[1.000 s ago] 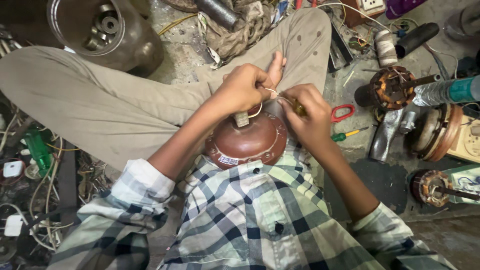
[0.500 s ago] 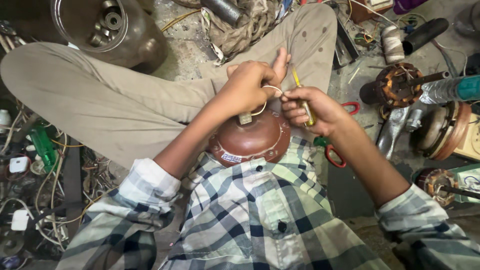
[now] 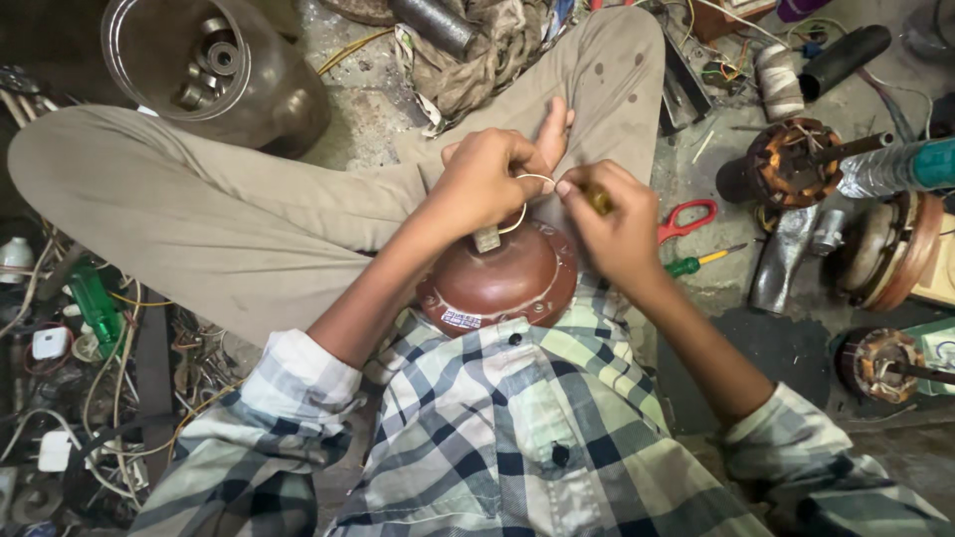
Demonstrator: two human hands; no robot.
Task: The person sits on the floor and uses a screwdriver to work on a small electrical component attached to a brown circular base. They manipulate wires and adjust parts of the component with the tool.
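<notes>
Head view: left hand (image 3: 487, 179) is pinching a loop of thin white wire (image 3: 534, 182) just above the shaft of the brown domed motor housing (image 3: 502, 278), which is resting in the lap against the checked shirt (image 3: 517, 428). Right hand (image 3: 612, 214) is clenching a yellow-handled tool (image 3: 598, 202), its tip at the wire. Keeping the loop taut and the housing steady is probably helping; red scissors (image 3: 686, 221) are lying right of the hand.

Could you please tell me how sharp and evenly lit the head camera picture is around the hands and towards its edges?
Head view: the left hand, right hand and brown domed housing are sharp and softly lit, without hard shadows or glare; the white wire loop reads clearly; the corners fall darker, especially the wire clutter at lower left; wide-angle distortion bends the trouser leg and stretches the plaid shirt.
</notes>
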